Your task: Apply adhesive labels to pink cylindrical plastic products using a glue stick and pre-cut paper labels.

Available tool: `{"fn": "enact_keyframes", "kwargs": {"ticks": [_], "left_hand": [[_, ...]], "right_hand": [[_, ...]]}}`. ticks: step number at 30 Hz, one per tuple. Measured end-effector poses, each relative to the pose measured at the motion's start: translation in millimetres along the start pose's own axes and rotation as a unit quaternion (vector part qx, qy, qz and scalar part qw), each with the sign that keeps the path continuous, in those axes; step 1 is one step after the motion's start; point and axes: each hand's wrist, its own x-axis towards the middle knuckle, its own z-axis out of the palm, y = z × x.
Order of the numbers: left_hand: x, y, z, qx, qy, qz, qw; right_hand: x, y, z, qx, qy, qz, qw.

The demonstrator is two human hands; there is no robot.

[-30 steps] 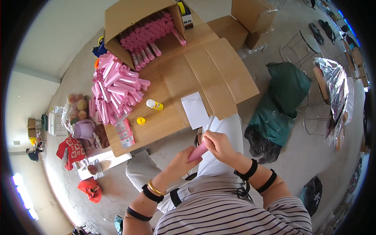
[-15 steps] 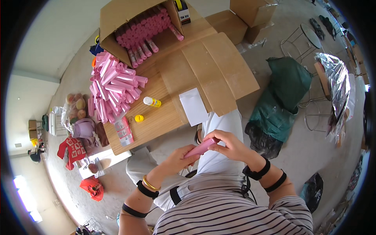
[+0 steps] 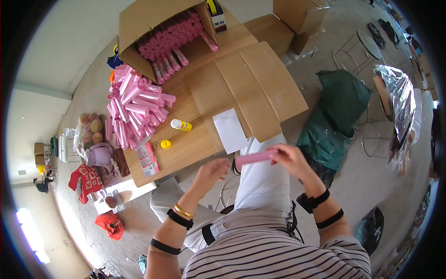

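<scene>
My right hand (image 3: 292, 160) pinches one end of a pink roll (image 3: 254, 158), which lies level above my lap. My left hand (image 3: 211, 176) is apart from the roll, its fingers loosely stretched and nothing in them. Ahead on the wooden table (image 3: 186, 144) are a glue stick (image 3: 181, 124) lying on its side, its yellow cap (image 3: 165, 144), and a sheet of printed labels (image 3: 147, 159). A white paper (image 3: 231, 131) rests on a flattened cardboard sheet (image 3: 246, 83). To the left is a heap of pink rolls (image 3: 135, 104).
At the back of the table, an open cardboard box (image 3: 162, 14) holds stacked pink rolls beside a tape dispenser box (image 3: 216, 18). Right of the table stand a green sack (image 3: 332, 111) and a round stool (image 3: 369, 44). Bags and a red cloth (image 3: 85, 181) sit at left.
My left hand has let go of the pink roll and drawn away to the left. My right hand has moved up and right, carrying the roll, which is now nearly level.
</scene>
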Motion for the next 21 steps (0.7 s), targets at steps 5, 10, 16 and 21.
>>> {"fn": "enact_keyframes", "kwargs": {"ticks": [5,10,16,21], "left_hand": [[34.5,-19.4,6.2,-0.217,0.128,-0.123,0.96],[40.0,-14.0,17.1,-0.26,0.129,-0.153,0.945],[67.6,21.1,40.3,-0.239,0.211,-0.11,0.942],[89.5,25.4,45.8,-0.325,0.228,-0.113,0.911]], "right_hand": [[2.4,8.5,-25.7,0.055,0.106,-0.011,0.993],[1.1,11.8,-26.0,0.071,0.116,-0.019,0.991],[4.3,12.9,-21.1,0.097,0.144,-0.01,0.985],[3.0,5.7,-21.2,0.095,0.16,-0.019,0.982]]}}
